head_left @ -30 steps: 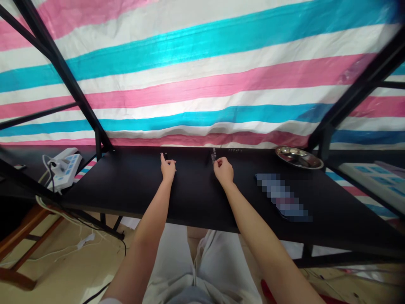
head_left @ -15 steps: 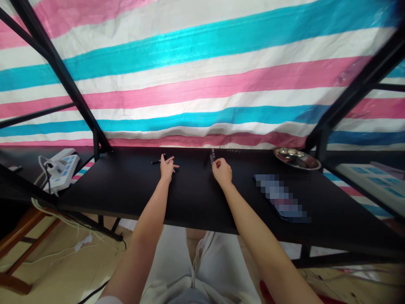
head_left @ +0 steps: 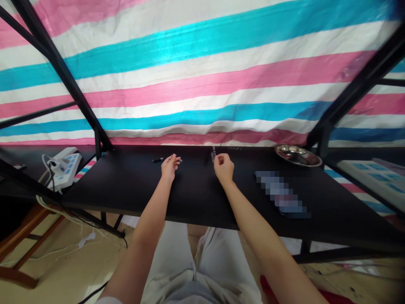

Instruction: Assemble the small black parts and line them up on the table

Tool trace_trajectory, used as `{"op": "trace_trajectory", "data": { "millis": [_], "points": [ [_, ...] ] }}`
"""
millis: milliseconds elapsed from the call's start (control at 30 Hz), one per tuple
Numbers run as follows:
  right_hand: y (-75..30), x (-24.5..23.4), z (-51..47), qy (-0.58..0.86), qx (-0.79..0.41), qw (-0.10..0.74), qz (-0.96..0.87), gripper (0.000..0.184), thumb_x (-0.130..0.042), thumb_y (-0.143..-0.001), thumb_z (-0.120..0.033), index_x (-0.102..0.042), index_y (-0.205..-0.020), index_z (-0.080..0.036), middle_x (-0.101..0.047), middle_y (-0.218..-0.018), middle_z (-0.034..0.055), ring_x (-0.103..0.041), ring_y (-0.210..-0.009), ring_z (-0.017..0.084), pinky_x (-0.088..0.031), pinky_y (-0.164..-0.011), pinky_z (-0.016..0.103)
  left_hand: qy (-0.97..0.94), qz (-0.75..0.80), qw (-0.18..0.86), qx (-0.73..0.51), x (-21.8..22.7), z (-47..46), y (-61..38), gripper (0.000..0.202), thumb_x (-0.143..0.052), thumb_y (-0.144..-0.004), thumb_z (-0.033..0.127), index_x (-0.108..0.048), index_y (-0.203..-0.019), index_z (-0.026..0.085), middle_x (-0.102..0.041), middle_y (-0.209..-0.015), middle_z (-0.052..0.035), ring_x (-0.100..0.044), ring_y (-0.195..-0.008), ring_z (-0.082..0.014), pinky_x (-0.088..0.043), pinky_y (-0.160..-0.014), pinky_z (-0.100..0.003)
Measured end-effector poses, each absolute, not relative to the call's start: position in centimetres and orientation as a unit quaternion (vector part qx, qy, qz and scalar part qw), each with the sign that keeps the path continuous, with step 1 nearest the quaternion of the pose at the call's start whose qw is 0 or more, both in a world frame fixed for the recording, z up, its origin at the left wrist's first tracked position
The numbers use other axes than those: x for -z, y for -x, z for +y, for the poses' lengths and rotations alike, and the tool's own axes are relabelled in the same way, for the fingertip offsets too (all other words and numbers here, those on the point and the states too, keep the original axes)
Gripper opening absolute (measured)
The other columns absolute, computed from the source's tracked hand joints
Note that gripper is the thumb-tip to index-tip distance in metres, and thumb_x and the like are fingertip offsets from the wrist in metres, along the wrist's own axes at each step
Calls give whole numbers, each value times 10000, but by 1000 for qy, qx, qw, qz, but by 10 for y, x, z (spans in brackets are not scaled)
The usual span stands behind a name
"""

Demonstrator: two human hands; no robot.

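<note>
My left hand (head_left: 169,166) hovers over the black table (head_left: 196,190) with its fingers closed in a pinch. A small greyish, clear-looking piece (head_left: 180,160) shows at its fingertips, too small to name. To its left lies a short black stick (head_left: 157,160) with a lighter end. My right hand (head_left: 224,166) is closed too, thumb and forefinger pinching the near end of a narrow strip of small clear bead-like pieces (head_left: 213,153). That strip points away from me, towards the table's back edge.
Several tiny clear pieces (head_left: 234,148) lie in a row along the back edge. A shiny round metal plate (head_left: 313,161) rests at the back right, and a blurred-out flat object (head_left: 281,195) lies nearer. Black frame posts (head_left: 87,109) slope up at both sides. White power strips (head_left: 68,171) stand left.
My left hand's spread fingers have drawn together into a pinch, with a small piece now showing at the tips. The right hand keeps its hold on the strip. The view has shifted slightly.
</note>
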State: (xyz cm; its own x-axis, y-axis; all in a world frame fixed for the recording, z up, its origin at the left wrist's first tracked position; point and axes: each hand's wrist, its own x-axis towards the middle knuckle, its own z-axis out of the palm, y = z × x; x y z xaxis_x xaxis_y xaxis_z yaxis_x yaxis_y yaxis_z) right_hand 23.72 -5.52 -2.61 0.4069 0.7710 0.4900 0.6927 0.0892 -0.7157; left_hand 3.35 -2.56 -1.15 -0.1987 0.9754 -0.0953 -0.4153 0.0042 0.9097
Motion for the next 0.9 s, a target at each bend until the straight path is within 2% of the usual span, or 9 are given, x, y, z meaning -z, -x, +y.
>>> {"op": "trace_trajectory", "data": {
  "millis": [133,267,433,567,767,900],
  "points": [
    [-221,26,-64,601,-47,503,-619,285,-362,-852,-381,-546,-914,-172,-603,-781,48,-539,-663,136,-423,-685,244,-368,388,612,-583,10,-33,-38,255,-653,-736,334,-625,-883,128,-585,-622,8,-435,-431,-10,-253,-393,-145],
    [-208,24,-71,530,-100,437,-719,302,-374,-864,-386,-543,-1017,-188,-621,-860,48,-555,-684,135,-419,-679,238,-427,348,658,-513,13,-41,-48,346,-719,-652,367,-646,-892,130,-573,-634,7,-441,-441,-15,-249,-391,-153],
    [-206,25,-72,520,-134,368,-759,331,-281,-907,-382,-538,-796,-205,-601,-747,25,-549,-678,138,-387,-644,227,-443,334,672,-490,16,-46,-57,400,-750,-599,380,-654,-893,125,-590,-654,-3,-455,-437,-25,-235,-385,-162],
    [-206,28,-70,518,-145,376,-754,327,-267,-911,-384,-509,-786,-203,-580,-702,14,-530,-635,132,-370,-616,220,-439,349,664,-495,16,-45,-56,402,-739,-613,386,-651,-906,125,-593,-668,-9,-458,-444,-26,-239,-395,-166],
    [-207,29,-68,538,-140,376,-741,307,-331,-895,-410,-550,-848,-200,-602,-717,13,-540,-632,139,-366,-600,228,-409,364,645,-533,14,-45,-55,395,-726,-628,400,-645,-904,129,-585,-671,-5,-457,-432,-24,-237,-391,-167],
    [-208,30,-67,504,-144,403,-750,291,-361,-891,-378,-575,-959,-193,-634,-832,34,-573,-720,143,-407,-673,239,-404,378,642,-531,14,-44,-54,375,-723,-637,391,-645,-892,128,-590,-676,-7,-456,-437,-22,-252,-395,-165]
  ]
}}
